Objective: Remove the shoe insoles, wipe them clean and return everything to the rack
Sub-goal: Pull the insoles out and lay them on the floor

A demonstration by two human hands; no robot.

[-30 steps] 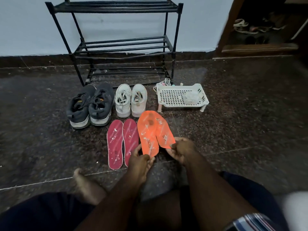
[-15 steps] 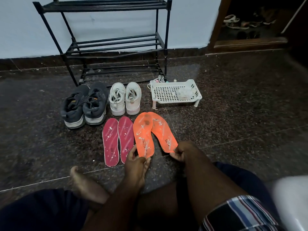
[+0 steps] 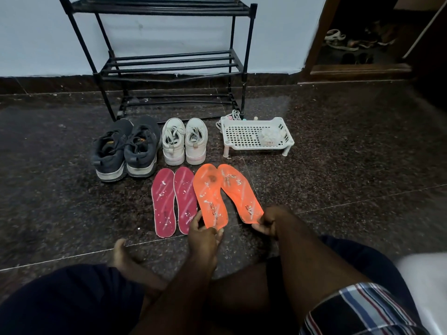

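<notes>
Insoles are all out of the shoes: 2 red insoles (image 3: 174, 201) lie flat at the centre of the frame, and 2 orange ones sit just right of them, their toe ends overlapping below the white sneakers (image 3: 184, 141). The left hand (image 3: 202, 234) pinches the heel end of the left orange insole (image 3: 210, 197) between thumb and fingers; the right hand (image 3: 267, 222) curls round the heel end of the right orange insole (image 3: 239, 192). Both insoles carry white specks and a dark smear, so wiping looks like the step that comes next.

To do it well, I would set 1 insole down and work on a single piece, holding it by the heel so the dirty face stays up. The white bundle (image 3: 267, 137) in the white tray (image 3: 287, 142), upper right of centre, may be a cloth; I cannot tell for sure. Wipe from heel toward toe, away from the lap, so crumbs fall on the floor (image 3: 338, 165). Keep cleaned pieces apart from dirty ones.

Dark sneakers (image 3: 125, 148) stand left of the white pair, and the black rack (image 3: 169, 64) waits bare at the top of the frame.
</notes>
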